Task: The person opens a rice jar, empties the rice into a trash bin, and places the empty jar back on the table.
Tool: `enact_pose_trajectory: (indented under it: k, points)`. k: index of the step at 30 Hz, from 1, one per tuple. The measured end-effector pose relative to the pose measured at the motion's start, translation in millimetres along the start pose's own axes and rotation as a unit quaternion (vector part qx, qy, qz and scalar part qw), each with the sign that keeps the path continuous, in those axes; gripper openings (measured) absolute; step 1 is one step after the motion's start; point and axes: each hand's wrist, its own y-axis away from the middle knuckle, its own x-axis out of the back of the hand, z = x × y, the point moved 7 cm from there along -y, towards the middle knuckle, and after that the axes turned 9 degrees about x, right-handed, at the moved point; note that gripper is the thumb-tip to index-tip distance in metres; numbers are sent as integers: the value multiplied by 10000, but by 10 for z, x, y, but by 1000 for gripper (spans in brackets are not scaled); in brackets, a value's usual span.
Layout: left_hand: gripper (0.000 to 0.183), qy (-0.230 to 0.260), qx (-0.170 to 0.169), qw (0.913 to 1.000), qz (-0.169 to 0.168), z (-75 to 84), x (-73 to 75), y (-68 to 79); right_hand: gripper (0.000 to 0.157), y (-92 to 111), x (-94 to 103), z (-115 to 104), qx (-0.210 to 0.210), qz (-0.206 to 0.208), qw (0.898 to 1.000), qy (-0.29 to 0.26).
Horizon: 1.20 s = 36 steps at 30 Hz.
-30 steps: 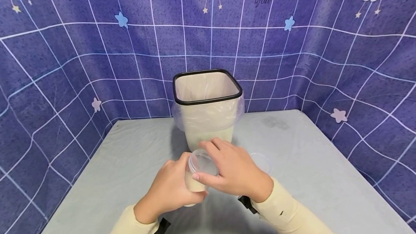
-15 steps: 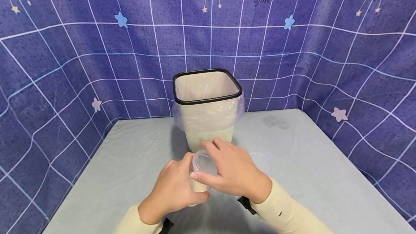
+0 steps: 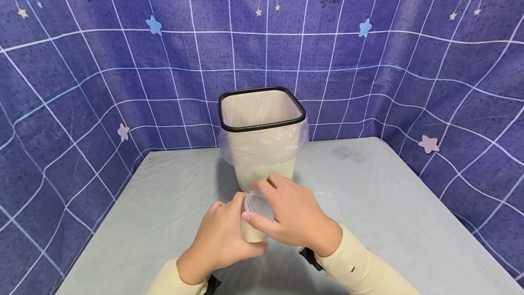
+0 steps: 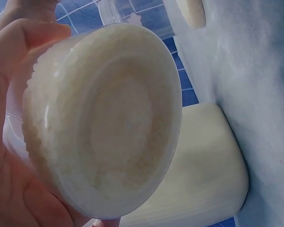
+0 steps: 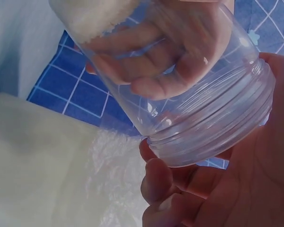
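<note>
A clear plastic jar (image 3: 253,232) with whitish grains is held tilted between both hands, above the table. My left hand (image 3: 221,236) grips its body from the left, fingers and thumb round the side. My right hand (image 3: 294,213) holds the threaded top end (image 5: 213,135), thumb and fingers spread about the rim. Whether a clear lid covers that end, I cannot tell. In the left wrist view the jar's base (image 4: 123,118) faces the camera, the pale grains showing through it. A second clear container (image 3: 327,204) stands right of my right hand, partly hidden by it.
Behind the hands stands a cream trash bin (image 3: 264,174) with a black rim and a clear liner folded over its outside. A pale grey cloth covers the table (image 3: 172,204). Blue gridded curtains (image 3: 262,49) enclose the back and both sides.
My left hand and the jar have shifted slightly to the right. The right hand has stayed nearly in place at the jar's top. The bin and the second container have not moved.
</note>
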Motion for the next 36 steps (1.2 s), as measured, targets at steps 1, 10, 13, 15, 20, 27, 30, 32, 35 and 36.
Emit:
enact_pose_trajectory:
  k: [1, 10, 13, 15, 20, 27, 30, 32, 35, 36]
  points:
    - [84, -9, -7, 10000, -3, 1, 0, 3, 48, 0, 0, -1, 13, 13, 10000, -19]
    - [89, 265, -31, 9995, -169, -6, -4, 12, 40, 1, 19, -13, 142, 103, 9997, -169]
    - [87, 407, -69, 9989, -228, -12, -4, 11, 38, -1, 26, -18, 171, 132, 9995, -221]
    - [86, 485, -76, 9984, -267, -18, -6, 12, 38, -4, 26, -23, 195, 141, 9994, -254]
    - [84, 759, -63, 9962, -428, -29, -18, 12, 39, -3, 27, -32, 280, 174, 9991, -284]
    - [79, 1175, -49, 9896, -830, -45, -52, 5, 40, -4, 32, -47, 462, 260, 9982, -267]
    - [76, 1365, -61, 9856, -1000, -43, -65, 1, 40, -3, 51, -55, 531, 318, 9976, -300]
    - [75, 1497, -74, 9824, -1118, -42, -74, 2, 40, -4, 62, -60, 579, 351, 9972, -309]
    - [76, 1658, -82, 9778, -1276, -53, -91, 11, 40, -6, 66, -68, 667, 382, 9966, -292]
    - [77, 1709, -85, 9763, -1323, -58, -97, 15, 40, -7, 69, -71, 699, 388, 9964, -285]
